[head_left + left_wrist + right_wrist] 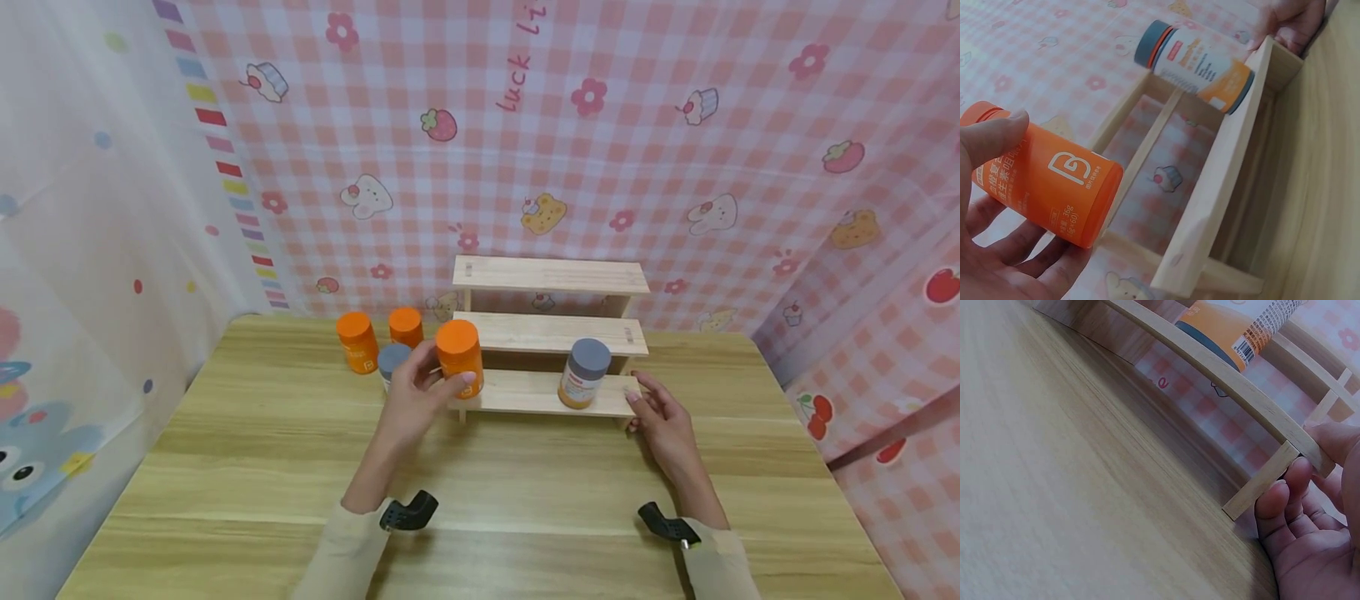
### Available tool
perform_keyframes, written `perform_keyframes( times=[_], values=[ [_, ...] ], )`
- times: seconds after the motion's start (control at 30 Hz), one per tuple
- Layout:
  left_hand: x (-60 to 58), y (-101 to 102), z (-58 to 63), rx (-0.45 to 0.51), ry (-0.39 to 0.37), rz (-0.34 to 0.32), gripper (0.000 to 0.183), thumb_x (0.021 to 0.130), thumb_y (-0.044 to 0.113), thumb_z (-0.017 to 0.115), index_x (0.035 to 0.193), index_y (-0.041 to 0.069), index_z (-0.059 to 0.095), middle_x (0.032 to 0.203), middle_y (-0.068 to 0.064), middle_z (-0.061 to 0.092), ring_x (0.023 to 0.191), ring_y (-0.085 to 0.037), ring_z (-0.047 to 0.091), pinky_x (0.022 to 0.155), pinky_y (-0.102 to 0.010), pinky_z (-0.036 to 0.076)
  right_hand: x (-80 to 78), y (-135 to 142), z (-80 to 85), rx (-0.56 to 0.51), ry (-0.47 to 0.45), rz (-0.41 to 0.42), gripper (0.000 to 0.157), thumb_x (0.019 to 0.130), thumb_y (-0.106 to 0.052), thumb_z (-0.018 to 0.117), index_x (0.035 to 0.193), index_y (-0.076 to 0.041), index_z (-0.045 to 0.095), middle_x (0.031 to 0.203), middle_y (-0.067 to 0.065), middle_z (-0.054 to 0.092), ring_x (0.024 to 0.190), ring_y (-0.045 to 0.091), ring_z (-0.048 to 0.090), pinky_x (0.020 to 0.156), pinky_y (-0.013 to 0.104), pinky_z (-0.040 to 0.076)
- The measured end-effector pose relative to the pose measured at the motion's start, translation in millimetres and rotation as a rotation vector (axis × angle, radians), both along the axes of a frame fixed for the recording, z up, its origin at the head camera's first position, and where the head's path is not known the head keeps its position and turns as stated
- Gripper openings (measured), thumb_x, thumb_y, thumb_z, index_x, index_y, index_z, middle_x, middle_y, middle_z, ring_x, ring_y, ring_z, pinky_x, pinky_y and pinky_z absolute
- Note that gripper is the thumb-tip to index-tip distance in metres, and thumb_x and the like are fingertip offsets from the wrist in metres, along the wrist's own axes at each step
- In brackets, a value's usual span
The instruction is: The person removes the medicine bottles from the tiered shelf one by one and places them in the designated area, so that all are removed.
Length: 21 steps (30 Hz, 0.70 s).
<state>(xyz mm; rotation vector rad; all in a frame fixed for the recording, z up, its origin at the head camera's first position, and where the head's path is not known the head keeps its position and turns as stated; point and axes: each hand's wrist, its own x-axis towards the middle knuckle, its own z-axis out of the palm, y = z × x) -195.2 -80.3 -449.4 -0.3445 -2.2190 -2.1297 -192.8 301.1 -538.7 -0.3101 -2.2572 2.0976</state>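
While the left hand (pixel 412 397) grips the orange bottle (pixel 460 357) between thumb and fingers near the left edge of the shelf (pixel 519 393), the right hand (pixel 666 423) pinches its right edge; the bottle seems light, stiff, slightly slippery; best held round its middle.

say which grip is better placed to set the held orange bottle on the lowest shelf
Left, probably: the left grip holds the orange bottle near the left end of the lowest shelf. The right grip holds that shelf's right end and no bottle.
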Motion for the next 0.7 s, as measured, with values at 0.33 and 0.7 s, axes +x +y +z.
perform_keyframes(
  times=[0.33, 0.7],
  values=[
    [1.6, -26, 13.0, -0.002, -0.015, 0.043, 0.055, 0.090, 0.022, 0.082, 0.140, 0.024, 0.059, 0.138, -0.001, 0.063, 0.126, -0.020, 0.060, 0.108, -0.025, 0.052, -1.7, 1, -1.2, -0.014, 0.011, 0.011, 0.060, 0.102, -0.030, 0.066, 0.154, -0.011, 0.044, 0.095, -0.007, 0.061, 0.074, 0.005, 0.058, 0.065, 0.019, 0.056],
    [-3.3, -55, 19.5, -0.041, 0.040, 0.111, 0.055, 0.092, 0.019, 0.079, 0.143, 0.019, 0.057, 0.136, -0.005, 0.063, 0.122, -0.015, 0.061, 0.104, -0.020, 0.052, -1.4, 1, -0.7, -0.019, 0.022, 0.003, 0.059, 0.102, -0.027, 0.066, 0.153, -0.009, 0.045, 0.093, -0.008, 0.060, 0.072, 0.004, 0.057, 0.064, 0.018, 0.055]
  ],
)
